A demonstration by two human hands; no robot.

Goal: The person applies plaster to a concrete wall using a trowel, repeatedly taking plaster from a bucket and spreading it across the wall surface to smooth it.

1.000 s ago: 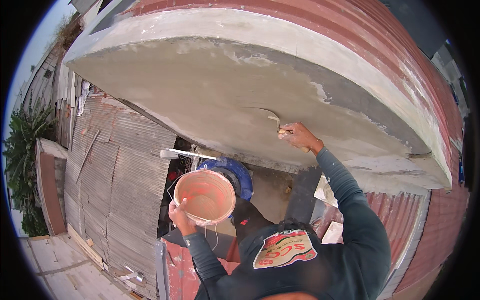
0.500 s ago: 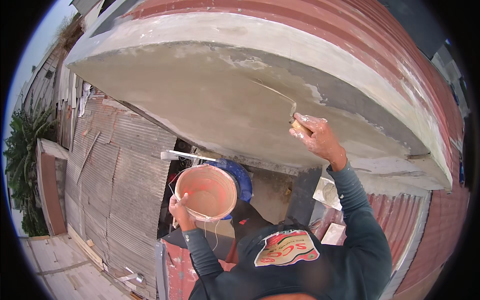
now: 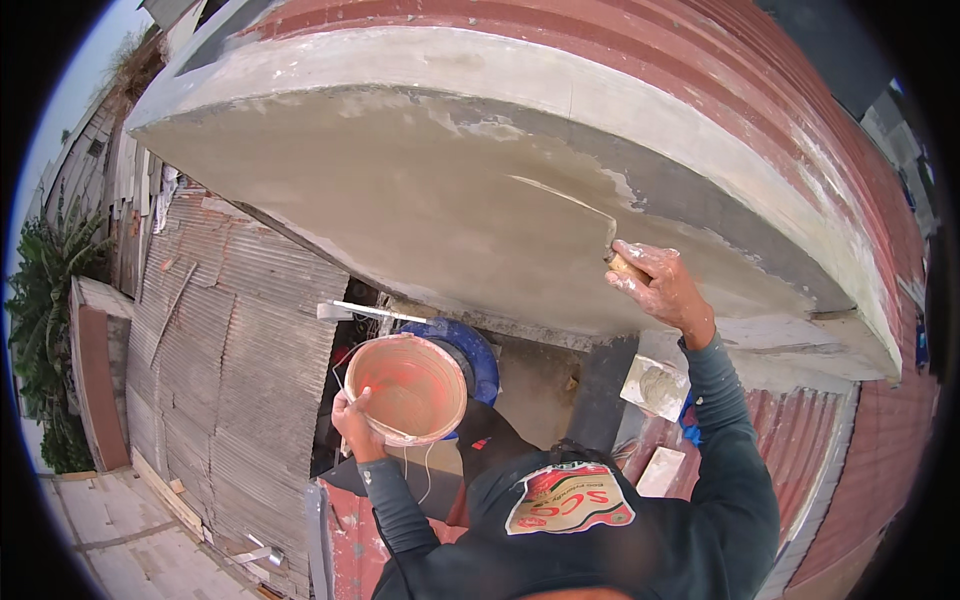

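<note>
My right hand [image 3: 668, 292], spotted with pale plaster, is closed around the wooden handle of a trowel [image 3: 611, 234]. The trowel's long thin blade lies against the grey-beige plastered wall [image 3: 400, 180], seen nearly edge-on. Lower and to the left, my left hand [image 3: 357, 424] grips the near left rim of a plaster-coated bucket [image 3: 432, 368], thumb inside and fingers hidden outside. The bucket is tilted so that its reddish inside shows, with some greyish material at the bottom. Darker grey patches and rough pale spots run along the wall's upper edge.
Behind the bucket is a blue round container [image 3: 482, 362], with a white-ended pole [image 3: 350, 309] beside it. A smeared white board [image 3: 656, 388] lies by my right forearm. Corrugated sheets [image 3: 250, 340] spread out at left; a red metal roof [image 3: 700, 60] rises beyond the wall's pale ledge [image 3: 480, 52].
My right hand and the trowel have moved right and slightly down along the wall. The bucket and my left hand have shifted slightly left in the picture.
</note>
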